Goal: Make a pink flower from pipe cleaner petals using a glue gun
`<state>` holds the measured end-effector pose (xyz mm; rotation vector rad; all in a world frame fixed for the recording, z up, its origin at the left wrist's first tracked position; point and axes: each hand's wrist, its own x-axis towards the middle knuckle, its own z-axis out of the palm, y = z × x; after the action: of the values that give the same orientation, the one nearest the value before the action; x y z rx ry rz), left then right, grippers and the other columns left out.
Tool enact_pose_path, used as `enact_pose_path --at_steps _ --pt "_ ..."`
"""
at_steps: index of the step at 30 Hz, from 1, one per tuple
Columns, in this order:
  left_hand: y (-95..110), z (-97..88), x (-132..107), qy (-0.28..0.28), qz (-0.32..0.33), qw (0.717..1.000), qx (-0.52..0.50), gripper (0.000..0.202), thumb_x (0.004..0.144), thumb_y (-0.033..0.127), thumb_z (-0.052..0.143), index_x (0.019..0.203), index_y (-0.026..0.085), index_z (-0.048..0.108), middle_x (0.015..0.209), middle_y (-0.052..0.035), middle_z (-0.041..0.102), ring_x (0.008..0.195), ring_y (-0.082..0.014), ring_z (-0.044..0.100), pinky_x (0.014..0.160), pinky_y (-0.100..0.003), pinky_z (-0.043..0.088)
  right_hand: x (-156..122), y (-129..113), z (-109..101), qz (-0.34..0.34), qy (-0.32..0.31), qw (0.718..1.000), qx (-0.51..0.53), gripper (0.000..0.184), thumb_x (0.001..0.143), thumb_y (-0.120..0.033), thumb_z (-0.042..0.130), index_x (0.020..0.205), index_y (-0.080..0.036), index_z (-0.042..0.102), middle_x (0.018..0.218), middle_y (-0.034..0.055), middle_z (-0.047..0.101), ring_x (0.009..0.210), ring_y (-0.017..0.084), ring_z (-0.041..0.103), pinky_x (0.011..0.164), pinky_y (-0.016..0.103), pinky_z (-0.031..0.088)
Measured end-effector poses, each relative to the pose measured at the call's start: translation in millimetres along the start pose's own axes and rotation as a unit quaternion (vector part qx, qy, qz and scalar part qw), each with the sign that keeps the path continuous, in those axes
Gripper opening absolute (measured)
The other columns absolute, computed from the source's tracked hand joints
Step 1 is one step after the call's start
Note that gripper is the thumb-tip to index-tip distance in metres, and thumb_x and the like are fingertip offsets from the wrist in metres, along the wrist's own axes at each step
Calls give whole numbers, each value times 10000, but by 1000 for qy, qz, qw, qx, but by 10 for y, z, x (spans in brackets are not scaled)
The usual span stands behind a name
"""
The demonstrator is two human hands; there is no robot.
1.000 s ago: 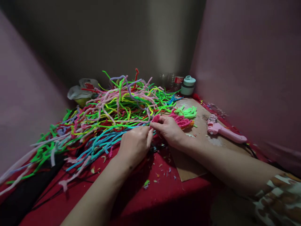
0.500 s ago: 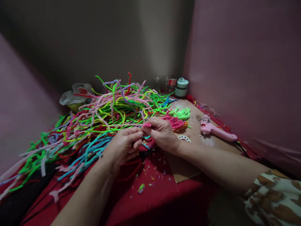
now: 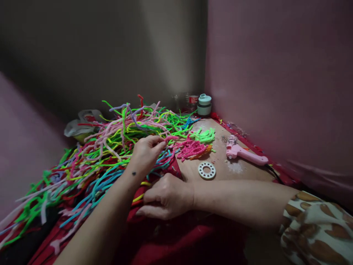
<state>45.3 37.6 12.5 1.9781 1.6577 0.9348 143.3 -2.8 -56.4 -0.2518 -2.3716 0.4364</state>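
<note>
My left hand (image 3: 147,156) is closed in a pinch over the pile's right side, with a short pink pipe cleaner (image 3: 172,138) sticking out from its fingertips. Lower down, close to the front of the red cloth, my right hand (image 3: 169,197) has its fingers curled in. Yellow and orange-red pipe cleaners (image 3: 138,199) lie right beside those fingers; whether the hand grips anything is hidden. Bundles of looped pipe cleaners, one pink (image 3: 193,148) and one light green (image 3: 205,135), rest on the brown board.
A large tangled heap of coloured pipe cleaners (image 3: 110,136) covers the left. On the board (image 3: 190,169) are a white ring with holes (image 3: 206,170) and a pink glue gun (image 3: 245,152) with its cord. A mint-lidded bottle (image 3: 204,105) stands behind, near a plastic bag (image 3: 77,127).
My hands, together before, have come apart. The right one dropped down and toward me, while the left rose slightly with the pink pipe cleaner. The white ring now shows fully.
</note>
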Motion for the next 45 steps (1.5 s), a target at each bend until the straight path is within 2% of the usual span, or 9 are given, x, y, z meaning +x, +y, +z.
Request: enact_pose_path --at_steps 6,16,19,23,25,28,31,37,45 --pt "142 336 244 -60 67 992 90 249 687 327 523 661 142 687 578 -3 587 591 -135 505 578 -240 353 -13 69 61 11 -3 999 -32 318 807 -357 518 543 -183 554 525 -3 608 517 106 551 460 214 331" --pt "95 476 366 -100 66 988 95 251 699 331 560 766 146 716 642 -26 652 646 -165 562 618 -256 380 -10 -20 137 -8 -44 998 -35 320 794 -361 536 528 -187 498 514 -16 593 510 108 513 416 242 258" --pt "128 340 374 -78 97 990 62 295 725 372 549 803 135 707 701 -37 665 661 -155 560 622 -249 390 -45 -31 135 -20 -39 999 -28 330 809 -364 509 531 -186 485 514 -14 589 510 107 520 420 241 256" --pt "84 -87 317 -17 86 995 38 294 726 348 546 853 126 691 726 -25 652 633 -129 535 605 -229 390 -98 -74 130 -41 -13 999 -7 351 844 -359 454 539 -185 468 525 -13 587 524 104 533 441 239 265" --pt "4 -305 242 -53 51 995 64 267 717 333 545 822 134 688 694 -8 642 618 -124 527 587 -221 383 -116 -103 129 -46 -10 999 2 346 847 -344 447 541 -185 464 516 -15 574 517 101 525 444 242 262" --pt "-180 -504 96 -177 26 975 134 260 733 356 530 800 155 681 664 11 627 630 -127 530 596 -216 380 -132 -135 126 -52 -9 999 8 334 841 -322 456 536 -185 459 488 -17 547 483 98 495 433 247 251" --pt "-387 -515 -45 -263 30 944 198 238 745 362 517 786 177 661 667 10 618 638 -135 534 578 -217 368 -134 -135 109 -44 -6 999 8 336 837 -319 465 530 -183 462 466 -18 523 461 99 470 433 244 264" --pt "-610 -336 -208 -254 44 918 301 186 767 250 448 701 196 614 700 -26 623 622 -144 535 573 -236 352 -91 -93 14 0 -32 999 27 342 862 -287 436 539 -177 463 476 -3 519 473 100 470 473 232 312" --pt "-538 -679 -283 -179 63 961 203 203 806 311 462 720 182 593 625 20 565 575 -109 490 551 -212 342 -69 -75 -84 79 -53 992 85 303 856 -270 479 580 -151 515 520 3 501 506 91 440 516 230 315"
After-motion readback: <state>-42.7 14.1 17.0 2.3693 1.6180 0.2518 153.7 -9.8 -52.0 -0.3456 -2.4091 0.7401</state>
